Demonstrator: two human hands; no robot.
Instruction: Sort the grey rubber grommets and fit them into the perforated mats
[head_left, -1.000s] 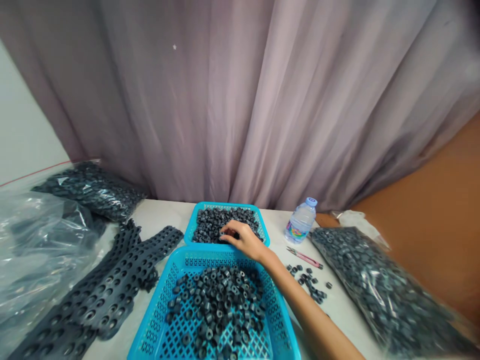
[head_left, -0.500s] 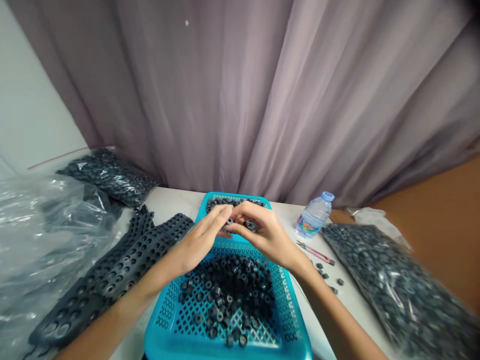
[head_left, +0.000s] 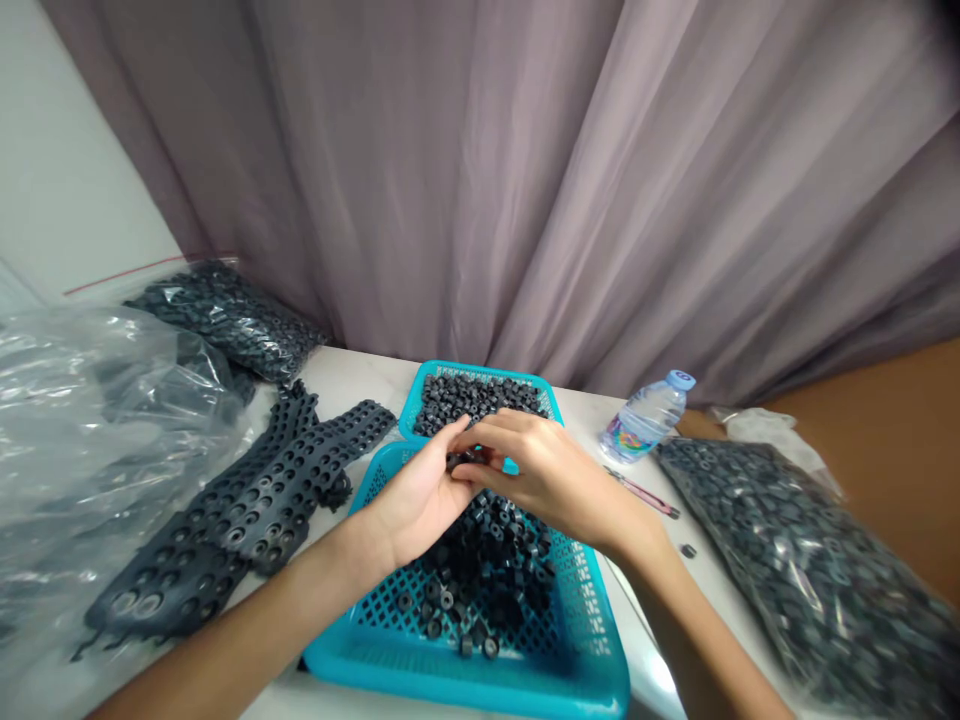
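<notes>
My left hand point(head_left: 416, 500) and my right hand point(head_left: 551, 470) meet fingertip to fingertip above the near blue basket point(head_left: 480, 675). Between the fingers both hands pinch small dark ring-shaped parts point(head_left: 463, 461). The near basket holds a heap of the same dark rings point(head_left: 487, 560). Just behind it, a second blue basket point(head_left: 424, 385) is full of dark rings too, its front partly hidden by my right hand.
Black perforated strips point(head_left: 255, 500) lie to the left, beside clear plastic bags point(head_left: 82, 400) with dark parts. At the right are a water bottle point(head_left: 645, 418), pink snips point(head_left: 645, 495), a few loose rings point(head_left: 686, 550) and a large bag of rings point(head_left: 810, 580). A curtain point(head_left: 525, 180) hangs behind.
My right hand came back from the far basket with rings, my left hand came into view, and both now meet lower over the near basket. The view shifted leftward and down.
</notes>
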